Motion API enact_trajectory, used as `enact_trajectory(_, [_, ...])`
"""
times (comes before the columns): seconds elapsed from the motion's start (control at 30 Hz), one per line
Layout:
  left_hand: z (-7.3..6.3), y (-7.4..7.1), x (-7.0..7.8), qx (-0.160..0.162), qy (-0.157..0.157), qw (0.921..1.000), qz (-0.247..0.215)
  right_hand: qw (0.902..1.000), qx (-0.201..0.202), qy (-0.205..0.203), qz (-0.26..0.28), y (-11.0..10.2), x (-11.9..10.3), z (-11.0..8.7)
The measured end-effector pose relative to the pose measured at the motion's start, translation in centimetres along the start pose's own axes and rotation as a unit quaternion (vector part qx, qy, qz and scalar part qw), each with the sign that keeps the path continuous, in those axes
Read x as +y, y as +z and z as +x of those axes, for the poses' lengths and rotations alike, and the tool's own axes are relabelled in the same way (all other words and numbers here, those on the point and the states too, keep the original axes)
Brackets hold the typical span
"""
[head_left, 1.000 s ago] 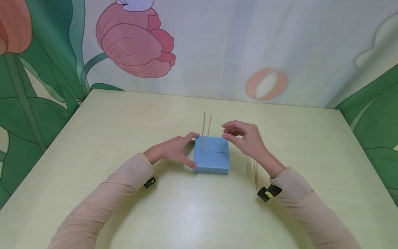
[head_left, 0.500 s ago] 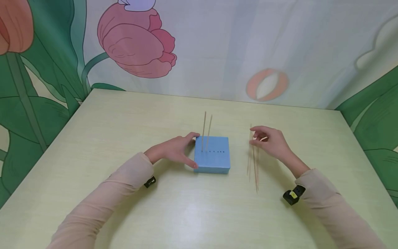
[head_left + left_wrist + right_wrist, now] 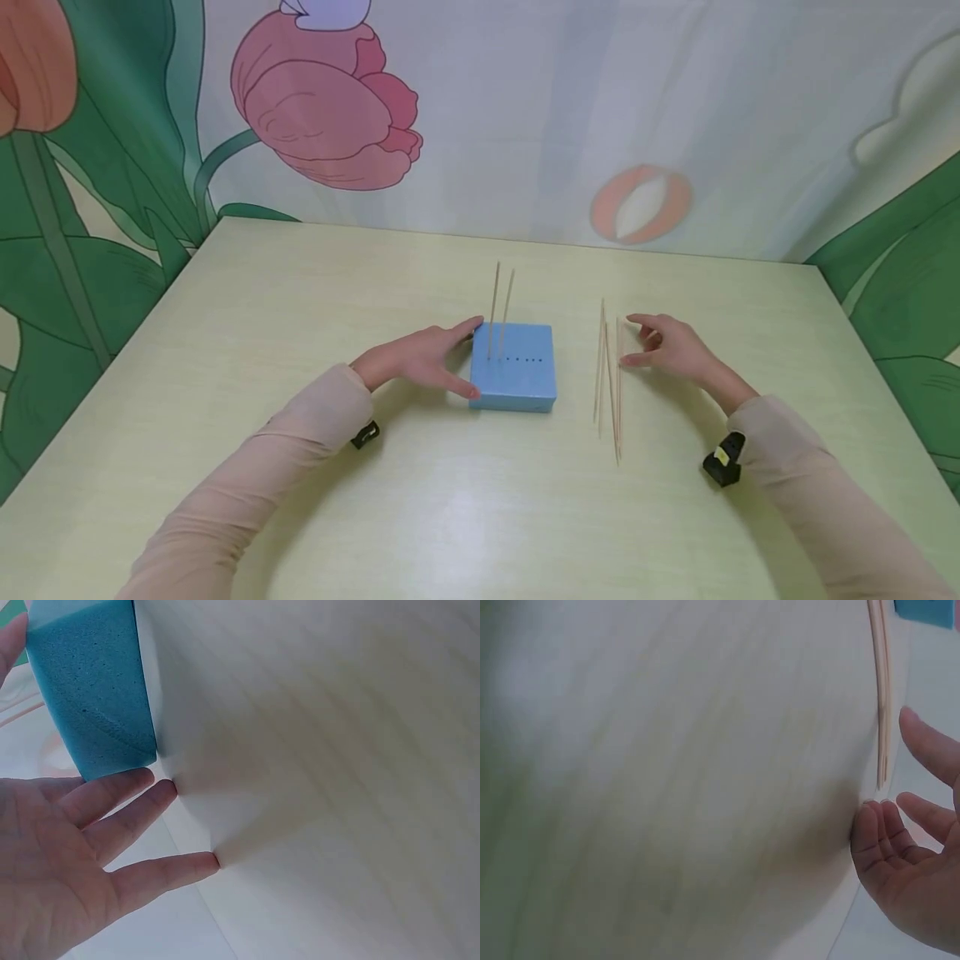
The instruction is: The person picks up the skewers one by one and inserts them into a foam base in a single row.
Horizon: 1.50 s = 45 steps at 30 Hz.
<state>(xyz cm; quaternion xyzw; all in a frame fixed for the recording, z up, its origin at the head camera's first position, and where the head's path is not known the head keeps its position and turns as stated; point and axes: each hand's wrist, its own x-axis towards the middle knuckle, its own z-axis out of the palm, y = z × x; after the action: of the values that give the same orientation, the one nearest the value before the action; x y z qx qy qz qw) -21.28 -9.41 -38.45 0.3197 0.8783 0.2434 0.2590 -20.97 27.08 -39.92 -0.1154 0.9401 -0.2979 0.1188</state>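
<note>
A light blue foam block [image 3: 517,385] lies flat, with a row of small holes across its top. Two thin wooden sticks [image 3: 493,310] stand upright in the holes at the row's left end. My left hand [image 3: 420,357] holds the block from its left side, thumb at the near edge and forefinger at the far edge; its other fingers spread beside the block [image 3: 90,694] in the left wrist view. Several more sticks [image 3: 611,379] lie loosely bunched right of the block. By their right side is my right hand [image 3: 671,348], thumb and forefinger parted at the rightmost stick.
The pale wooden table [image 3: 450,500] reaches back to a curtain [image 3: 510,125] printed with flowers and leaves. Small black devices are strapped under both wrists, one at the right cuff [image 3: 723,460].
My right hand has moved right, from beside the block across the lying sticks to their right side. My left hand stays at the block.
</note>
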Motion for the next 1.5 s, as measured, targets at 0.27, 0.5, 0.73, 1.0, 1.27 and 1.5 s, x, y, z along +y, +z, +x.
enact_trajectory(0.27, [-0.1,0.0,0.2,-0.004,-0.012,0.9999,-0.001,0.9995,-0.029,-0.006,-0.013,0.0,1.2,1.0])
enact_trajectory(0.5, [0.0,0.2,0.2,-0.003,-0.020,0.9997,-0.013,0.9980,-0.047,-0.015,-0.041,0.1,1.6,1.3])
enact_trajectory(0.73, [0.2,0.2,0.2,-0.001,-0.026,0.9996,-0.012,0.9986,-0.038,0.001,-0.037,0.1,1.7,1.1])
enact_trajectory(1.0, [0.2,0.1,0.2,0.001,-0.033,0.9994,-0.011,0.9982,-0.027,0.026,0.046,-0.4,1.1,0.7])
enact_trajectory(1.27, [0.0,0.0,0.3,0.002,-0.040,0.9991,-0.017,0.9819,-0.027,0.019,0.186,-1.0,0.4,-0.1])
enact_trajectory(1.5, [-0.2,0.1,0.1,0.003,-0.041,0.9990,-0.018,0.9717,0.033,-0.015,0.234,-1.2,-1.0,-0.5])
